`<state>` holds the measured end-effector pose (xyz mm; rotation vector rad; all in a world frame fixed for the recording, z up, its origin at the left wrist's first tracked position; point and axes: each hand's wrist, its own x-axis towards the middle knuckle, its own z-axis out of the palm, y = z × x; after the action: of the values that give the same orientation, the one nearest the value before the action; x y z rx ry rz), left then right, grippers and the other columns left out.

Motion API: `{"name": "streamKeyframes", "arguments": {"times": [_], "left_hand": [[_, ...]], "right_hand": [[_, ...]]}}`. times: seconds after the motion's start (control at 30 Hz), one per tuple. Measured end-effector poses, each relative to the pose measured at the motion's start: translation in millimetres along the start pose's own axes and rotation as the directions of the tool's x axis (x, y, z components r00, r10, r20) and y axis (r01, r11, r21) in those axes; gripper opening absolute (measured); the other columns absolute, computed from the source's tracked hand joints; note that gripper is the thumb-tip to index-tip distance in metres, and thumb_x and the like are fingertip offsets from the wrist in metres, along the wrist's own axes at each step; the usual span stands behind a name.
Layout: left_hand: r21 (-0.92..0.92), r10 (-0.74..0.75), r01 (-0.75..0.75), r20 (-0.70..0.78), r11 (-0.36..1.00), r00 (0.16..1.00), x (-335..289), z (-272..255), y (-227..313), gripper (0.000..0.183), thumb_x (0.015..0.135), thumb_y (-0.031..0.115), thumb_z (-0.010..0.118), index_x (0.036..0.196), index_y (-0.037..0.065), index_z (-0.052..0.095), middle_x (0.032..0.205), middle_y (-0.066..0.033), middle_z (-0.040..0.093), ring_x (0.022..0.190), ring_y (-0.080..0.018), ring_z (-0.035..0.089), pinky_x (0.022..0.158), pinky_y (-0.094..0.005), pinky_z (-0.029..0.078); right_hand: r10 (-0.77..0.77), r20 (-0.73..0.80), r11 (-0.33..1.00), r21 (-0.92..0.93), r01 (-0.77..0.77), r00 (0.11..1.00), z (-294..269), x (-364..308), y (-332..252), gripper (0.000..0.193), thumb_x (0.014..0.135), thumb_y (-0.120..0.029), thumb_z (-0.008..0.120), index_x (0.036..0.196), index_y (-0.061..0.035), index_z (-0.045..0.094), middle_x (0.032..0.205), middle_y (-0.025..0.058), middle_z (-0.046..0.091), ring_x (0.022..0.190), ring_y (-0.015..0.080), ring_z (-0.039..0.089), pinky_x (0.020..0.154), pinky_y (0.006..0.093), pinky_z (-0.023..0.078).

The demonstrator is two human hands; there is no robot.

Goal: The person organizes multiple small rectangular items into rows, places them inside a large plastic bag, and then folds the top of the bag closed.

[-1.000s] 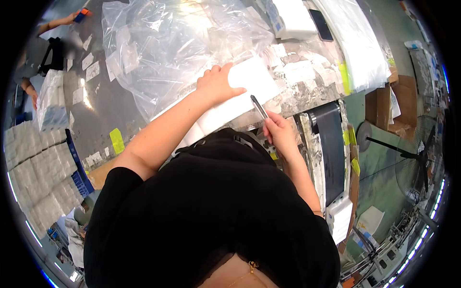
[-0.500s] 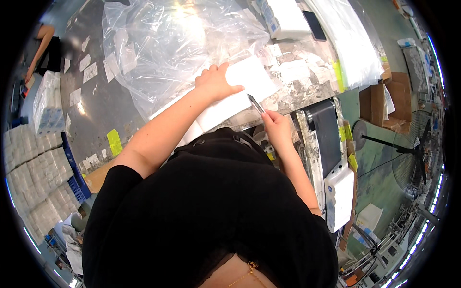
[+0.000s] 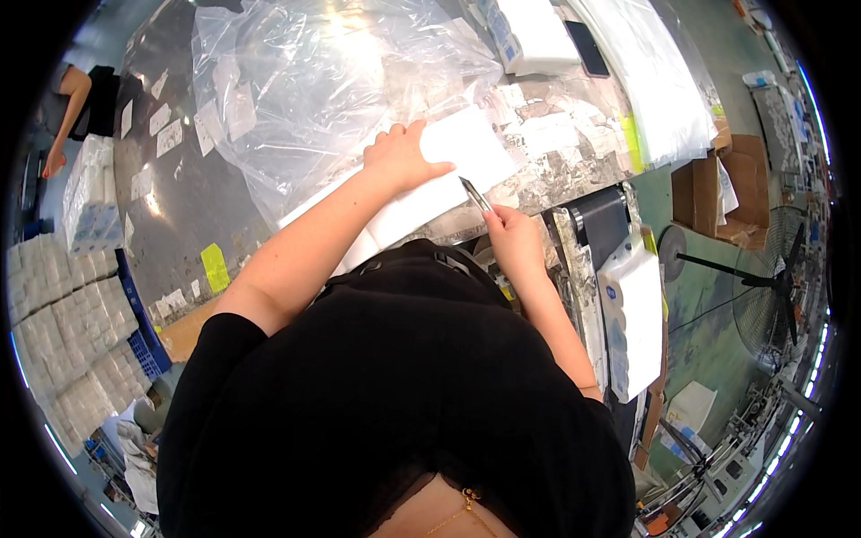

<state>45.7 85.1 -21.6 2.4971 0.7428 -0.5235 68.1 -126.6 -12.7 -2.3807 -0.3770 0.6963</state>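
Note:
My left hand [image 3: 397, 160] lies with fingers and thumb spread on a folded white sheet [image 3: 466, 143] at the near side of the table, holding it flat. My right hand [image 3: 517, 240] is closed round a slim silver utility knife [image 3: 476, 195] with a dark tip. That tip is at the sheet's near edge, right of my left thumb. A large clear plastic bag [image 3: 305, 81] spreads over the table beyond my left hand and meets the sheet.
A phone [image 3: 587, 48] lies beside a white wrapped pack [image 3: 531, 38] at the back. Stacked plastic bags [image 3: 655, 81] cover the right end. A dark conveyor belt [image 3: 605, 220] carries another roll pack [image 3: 631, 318]. A black fan [image 3: 771, 282] and an open carton [image 3: 740, 193] stand farther right.
On the conveyor the roll pack has moved away from me, up along the belt. My right hand and the knife have shifted slightly left. The left hand stays put.

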Motion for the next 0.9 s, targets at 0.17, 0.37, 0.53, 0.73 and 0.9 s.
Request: {"name": "streamKeyframes", "arguments": {"times": [0.17,0.37,0.53,0.73,0.9], "left_hand": [[0.005,-0.005,0.005,-0.004,1.0,1.0,-0.7,-0.7,0.6,0.089,0.065,0.063,0.062,0.134,0.013,0.034,0.127,-0.0149,0.044,0.115,-0.0317,0.045,0.092,-0.0411,0.04],[-0.005,-0.002,0.002,-0.008,1.0,1.0,-0.4,-0.9,1.0,0.088,0.066,0.061,0.062,0.134,0.013,0.035,0.127,-0.0151,0.045,0.116,-0.0316,0.044,0.092,-0.0403,0.04],[-0.004,-0.006,0.006,-0.02,1.0,1.0,0.0,1.5,0.1,0.087,0.065,0.063,0.061,0.133,0.014,0.036,0.125,-0.0142,0.045,0.115,-0.0305,0.044,0.091,-0.0409,0.039],[-0.006,0.009,-0.009,-0.04,1.0,0.999,-0.7,2.0,-0.7,0.087,0.066,0.062,0.061,0.133,0.013,0.037,0.125,-0.0149,0.046,0.114,-0.0315,0.045,0.092,-0.0403,0.039],[-0.003,0.018,-0.019,-0.053,1.0,0.998,-0.9,2.6,-2.7,0.086,0.067,0.061,0.061,0.132,0.011,0.037,0.125,-0.0157,0.045,0.114,-0.0324,0.045,0.093,-0.0403,0.039]], "right_hand": [[0.021,0.045,1.0,0.021,-0.021,0.999,-3.4,1.9,-1.8,0.028,0.083,-0.026,0.054,0.098,-0.0035,0.064,0.081,0.0205,0.063,0.081,0.0345,0.061,0.073,0.0389,0.046],[0.045,0.195,0.846,0.515,-0.141,0.98,12.4,11.4,32.2,0.024,0.087,-0.019,0.054,0.095,0.0015,0.064,0.054,0.0011,0.052,0.046,0.0089,0.046,0.044,0.024,0.035],[0.035,0.275,0.703,0.677,-0.219,0.961,19.2,14.5,44.3,0.023,0.089,-0.019,0.053,0.096,0.0009,0.063,0.051,-0.0054,0.043,0.042,0.0025,0.033,0.039,0.0199,0.023],[-0.023,0.349,0.629,0.734,-0.258,0.937,19.7,18.6,49.6,0.025,0.09,-0.022,0.05,0.097,-0.0016,0.063,0.048,-0.0061,0.037,0.039,0.0032,0.027,0.038,0.0196,0.019],[-0.095,0.408,0.496,0.81,-0.312,0.908,21.8,22.3,58.1,0.027,0.09,-0.023,0.048,0.1,-0.0012,0.061,0.046,-0.0057,0.034,0.038,0.0038,0.025,0.037,0.0189,0.018]]}}
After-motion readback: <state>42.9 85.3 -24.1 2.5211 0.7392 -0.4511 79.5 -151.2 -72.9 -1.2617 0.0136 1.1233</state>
